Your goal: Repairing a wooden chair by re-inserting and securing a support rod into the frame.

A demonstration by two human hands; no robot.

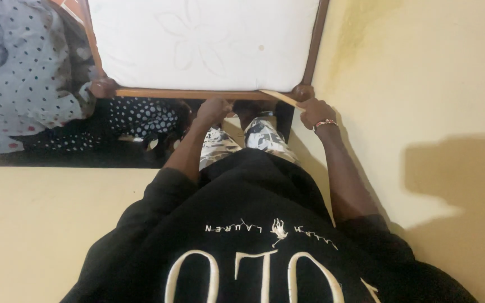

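Grey dotted cloth (18, 73) lies bunched at the far left, with a darker dotted piece (141, 115) beside it below the bed. Next we see the white mattress (203, 39) sitting in its brown wooden bed frame (164, 93), whose near rail runs across in front of us.

Our left hand (213, 109) is closed in a fist against the underside of that rail, near its middle; we cannot tell whether its fingers grip the wood or only press on it. Patterned trousers (262, 134) and a black sweatshirt (254, 224) fill the space below.

Further right, a thin pale wooden strip (279, 97) slants off the rail at the frame's right corner. Our right hand (315, 112), wearing a beaded bracelet (325, 123), touches the strip's outer end with its fingers (301, 104) loosely curled and one extended.

We judge the work to be at this strip, at the stage of steadying the rail while handling the loose end. Being so thin, it calls for a gentle, even touch. No container is in view. A yellow wall (422, 84) closes the right side.
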